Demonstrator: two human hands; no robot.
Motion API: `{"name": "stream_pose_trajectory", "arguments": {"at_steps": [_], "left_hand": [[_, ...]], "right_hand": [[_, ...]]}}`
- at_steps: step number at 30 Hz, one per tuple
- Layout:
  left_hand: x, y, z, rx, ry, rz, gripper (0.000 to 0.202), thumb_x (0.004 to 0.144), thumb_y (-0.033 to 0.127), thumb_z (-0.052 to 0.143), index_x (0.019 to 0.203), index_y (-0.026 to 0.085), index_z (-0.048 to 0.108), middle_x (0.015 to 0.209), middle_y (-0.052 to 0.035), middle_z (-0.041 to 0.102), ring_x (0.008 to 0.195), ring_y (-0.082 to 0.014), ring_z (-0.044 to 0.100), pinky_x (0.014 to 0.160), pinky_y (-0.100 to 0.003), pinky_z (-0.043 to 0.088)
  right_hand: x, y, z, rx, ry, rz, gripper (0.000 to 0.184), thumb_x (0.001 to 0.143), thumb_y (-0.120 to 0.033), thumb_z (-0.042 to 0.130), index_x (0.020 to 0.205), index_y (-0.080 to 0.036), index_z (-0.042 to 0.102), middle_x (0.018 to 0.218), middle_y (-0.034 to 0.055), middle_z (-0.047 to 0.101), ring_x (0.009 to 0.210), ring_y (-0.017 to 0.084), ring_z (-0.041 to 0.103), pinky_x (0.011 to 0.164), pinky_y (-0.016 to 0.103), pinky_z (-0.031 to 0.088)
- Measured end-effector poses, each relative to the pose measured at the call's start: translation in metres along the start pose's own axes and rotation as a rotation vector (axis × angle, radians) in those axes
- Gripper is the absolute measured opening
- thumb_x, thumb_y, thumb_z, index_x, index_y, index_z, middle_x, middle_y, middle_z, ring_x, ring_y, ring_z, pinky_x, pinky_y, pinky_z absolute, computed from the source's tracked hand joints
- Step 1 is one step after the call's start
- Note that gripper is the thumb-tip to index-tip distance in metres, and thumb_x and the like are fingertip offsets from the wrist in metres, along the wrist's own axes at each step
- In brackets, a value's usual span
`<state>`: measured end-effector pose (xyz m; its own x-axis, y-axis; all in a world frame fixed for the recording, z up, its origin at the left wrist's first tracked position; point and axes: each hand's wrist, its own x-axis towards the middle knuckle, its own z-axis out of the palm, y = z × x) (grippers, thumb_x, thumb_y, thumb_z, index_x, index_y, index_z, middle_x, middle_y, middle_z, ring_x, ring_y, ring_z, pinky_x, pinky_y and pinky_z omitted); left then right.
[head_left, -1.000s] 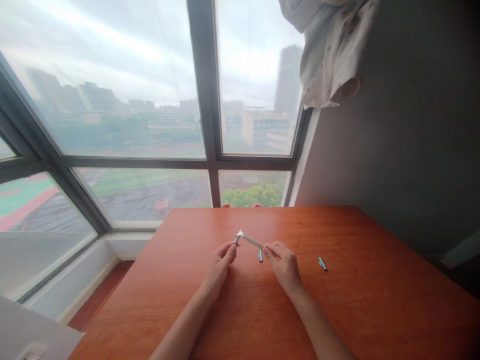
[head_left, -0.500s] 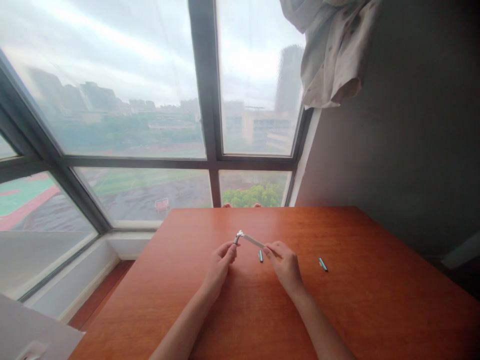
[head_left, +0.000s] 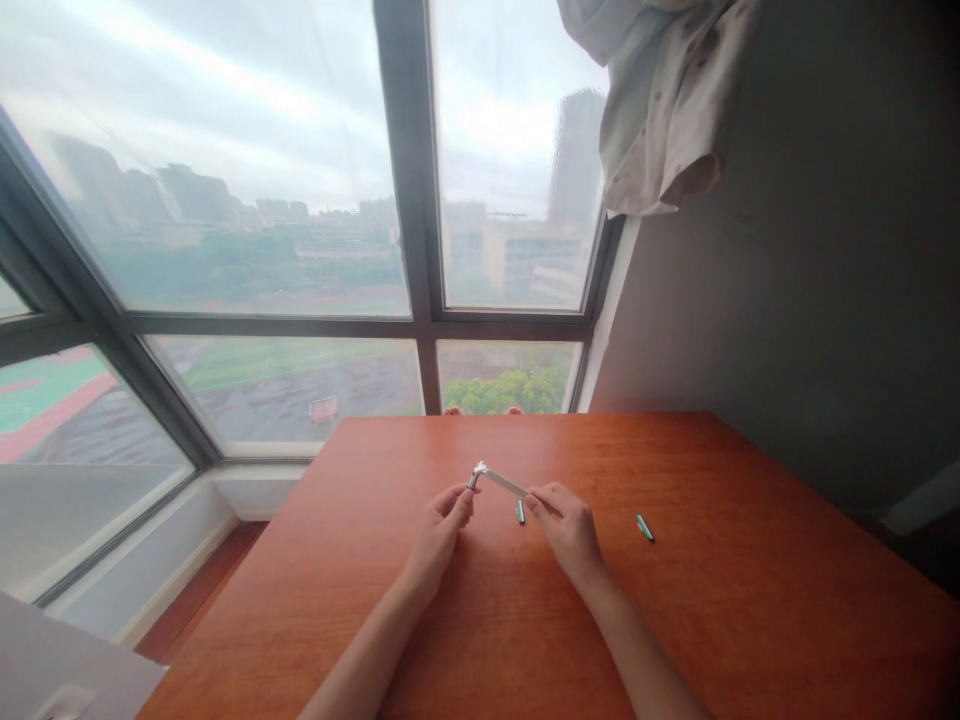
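Note:
A thin silvery stick-like tool (head_left: pixel 499 481) with a small metal head at its left end is held above the wooden table (head_left: pixel 735 620). My left hand (head_left: pixel 442 527) pinches it just below that head. My right hand (head_left: pixel 566 525) has its fingers closed round the other end. A short teal piece (head_left: pixel 520 512) lies on the table between my hands, just under the tool. A second teal piece (head_left: pixel 644 527) lies to the right of my right hand, apart from it.
The table's far edge meets a large window with dark frames (head_left: pixel 420 300). A grey wall (head_left: pixel 810 250) runs along the right side, with a pale bunched curtain (head_left: pixel 660 110) hanging at the top. A white object (head_left: pixel 60 665) shows at the lower left corner.

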<state>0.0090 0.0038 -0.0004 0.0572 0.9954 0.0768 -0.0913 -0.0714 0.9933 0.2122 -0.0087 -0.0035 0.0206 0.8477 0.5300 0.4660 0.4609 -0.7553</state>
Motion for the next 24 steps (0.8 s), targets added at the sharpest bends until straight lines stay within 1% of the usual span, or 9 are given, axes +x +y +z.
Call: {"name": "stream_pose_trajectory", "arguments": {"at_steps": [6,12,16,20,22,24], "left_hand": [[0.0007,-0.0004,-0.0008,0.011,0.018,0.000,0.040,0.077,0.051,0.062,0.090,0.015,0.068,0.062,0.0019,0.049,0.057,-0.0117,0.041,0.054,-0.022,0.032],[0.0008,-0.0009,-0.0003,0.003,-0.001,0.008,0.039,0.078,0.051,0.062,0.091,0.014,0.068,0.063,0.0018,0.048,0.058,-0.0116,0.041,0.054,-0.022,0.032],[0.0005,0.0016,0.0005,-0.016,-0.001,-0.004,0.039,0.077,0.050,0.062,0.088,0.014,0.068,0.061,0.0022,0.047,0.057,-0.0112,0.039,0.054,-0.022,0.030],[0.0005,0.0025,0.0007,-0.039,-0.009,-0.008,0.039,0.078,0.050,0.061,0.089,0.013,0.067,0.059,0.0023,0.047,0.055,-0.0109,0.039,0.053,-0.022,0.029],[0.0005,0.0021,0.0008,-0.050,-0.020,-0.015,0.040,0.078,0.050,0.061,0.090,0.013,0.067,0.059,0.0020,0.047,0.055,-0.0106,0.039,0.052,-0.022,0.028],[0.0006,0.0014,0.0011,-0.063,-0.038,-0.019,0.040,0.078,0.051,0.061,0.090,0.013,0.067,0.060,0.0016,0.049,0.054,-0.0105,0.039,0.051,-0.022,0.028]], "right_hand": [[0.0006,0.0032,-0.0018,-0.017,0.037,0.008,0.034,0.091,-0.043,0.049,0.087,-0.018,0.071,0.077,0.0059,0.066,0.069,0.018,0.061,0.062,0.025,0.047],[0.0003,0.0002,0.0000,0.017,-0.028,-0.014,0.032,0.091,-0.041,0.050,0.085,-0.019,0.072,0.078,0.0060,0.066,0.073,0.018,0.061,0.065,0.025,0.047],[0.0007,0.0009,-0.0013,0.000,-0.003,0.013,0.030,0.091,-0.040,0.050,0.087,-0.018,0.071,0.078,0.0059,0.066,0.072,0.019,0.061,0.065,0.026,0.046],[0.0015,-0.0008,-0.0035,0.017,0.017,0.047,0.033,0.090,-0.043,0.050,0.086,-0.017,0.071,0.077,0.0059,0.066,0.072,0.019,0.060,0.064,0.025,0.044],[0.0015,-0.0027,-0.0036,0.041,0.004,0.060,0.035,0.091,-0.044,0.049,0.086,-0.017,0.072,0.075,0.0053,0.065,0.070,0.018,0.059,0.062,0.025,0.043],[0.0012,-0.0045,-0.0031,0.056,-0.037,0.058,0.036,0.091,-0.044,0.048,0.086,-0.017,0.072,0.072,0.0040,0.063,0.067,0.017,0.057,0.059,0.024,0.041]]}}
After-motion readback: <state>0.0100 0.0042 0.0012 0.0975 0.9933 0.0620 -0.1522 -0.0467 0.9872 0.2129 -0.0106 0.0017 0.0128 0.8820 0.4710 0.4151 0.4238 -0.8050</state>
